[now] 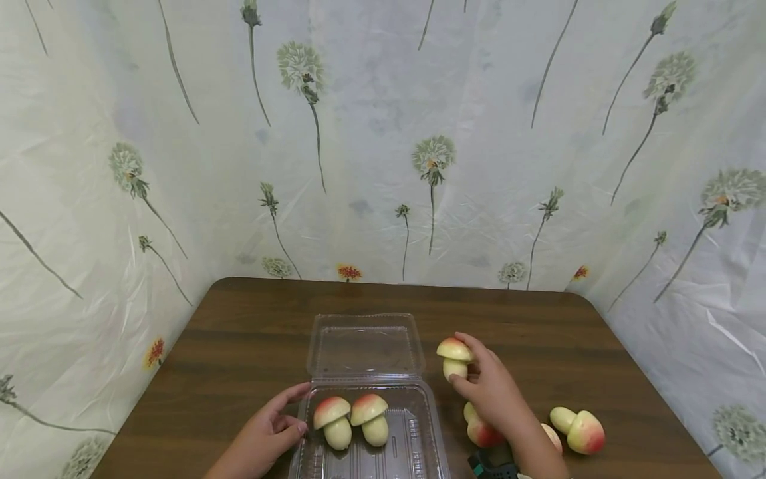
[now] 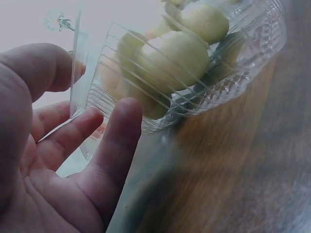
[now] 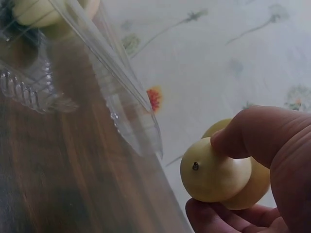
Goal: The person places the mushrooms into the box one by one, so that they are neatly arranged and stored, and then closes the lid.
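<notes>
My right hand grips a model mushroom with a red and yellow cap, held upright above the table to the right of the box. In the right wrist view, thumb and fingers pinch its pale stem, whose base has a small dark spot. With loosely bent fingers, my left hand touches the left side of a clear plastic clamshell box. Two similar mushrooms, one on the left and one beside it, lie inside that box.
The box's lid lies folded back on the brown wooden table. Right of the box lie more mushrooms: one below my right hand, one partly behind the forearm, and another farther right. A floral sheet surrounds the table.
</notes>
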The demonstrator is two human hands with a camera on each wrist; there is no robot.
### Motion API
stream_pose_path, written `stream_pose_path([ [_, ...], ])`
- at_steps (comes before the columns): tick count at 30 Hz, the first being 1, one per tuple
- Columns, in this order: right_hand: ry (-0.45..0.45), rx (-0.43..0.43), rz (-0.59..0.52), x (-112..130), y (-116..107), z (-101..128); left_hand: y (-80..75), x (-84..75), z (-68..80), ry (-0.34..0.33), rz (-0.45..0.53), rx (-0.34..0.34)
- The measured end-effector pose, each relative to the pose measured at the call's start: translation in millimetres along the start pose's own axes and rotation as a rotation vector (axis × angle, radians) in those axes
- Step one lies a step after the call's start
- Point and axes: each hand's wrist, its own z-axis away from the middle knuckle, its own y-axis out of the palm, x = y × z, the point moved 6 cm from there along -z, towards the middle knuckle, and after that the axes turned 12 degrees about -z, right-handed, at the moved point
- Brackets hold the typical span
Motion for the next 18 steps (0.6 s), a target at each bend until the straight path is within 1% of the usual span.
stream_pose_path([
  [5, -0.021, 0.011, -0.027, 2.7, 4.8, 0.3, 0.9, 2.1, -0.9, -0.003, 0.012, 0.002],
  [14, -0.012, 0.042, 0.003, 10.3, 13.2, 5.1, 0.9, 2.2, -0.6, -0.004, 0.005, -0.001],
  [18, -0.035, 0.054, 0.008, 14.3, 19.4, 7.9, 0.2, 0.0, -0.1, -0.014, -0.006, -0.002],
])
